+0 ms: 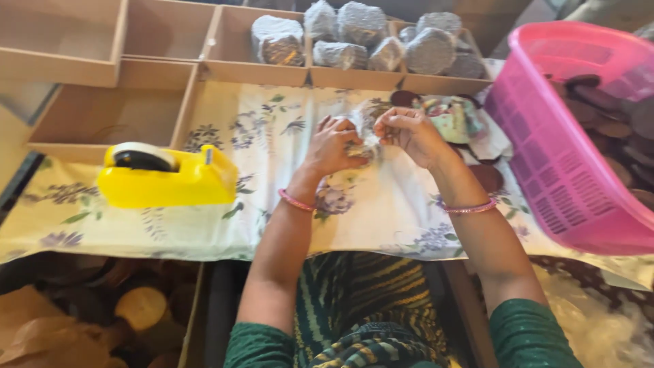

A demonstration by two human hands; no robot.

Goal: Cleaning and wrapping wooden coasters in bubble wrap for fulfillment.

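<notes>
Both your hands, left (332,145) and right (407,129), pinch a clear wrap (368,136) just above the cloth-covered table (286,204), fingers closed to keep it tight. The tape dispenser (167,177) sits near your left, within reach.

A small bundle in clear crinkled wrap (368,136) sits between the left hand (332,146) and the right hand (409,133), pinched by the fingertips of both just above the floral cloth. The wrap looks glossy and creased; its contents are blurred, showing only a dark patch inside.
</notes>
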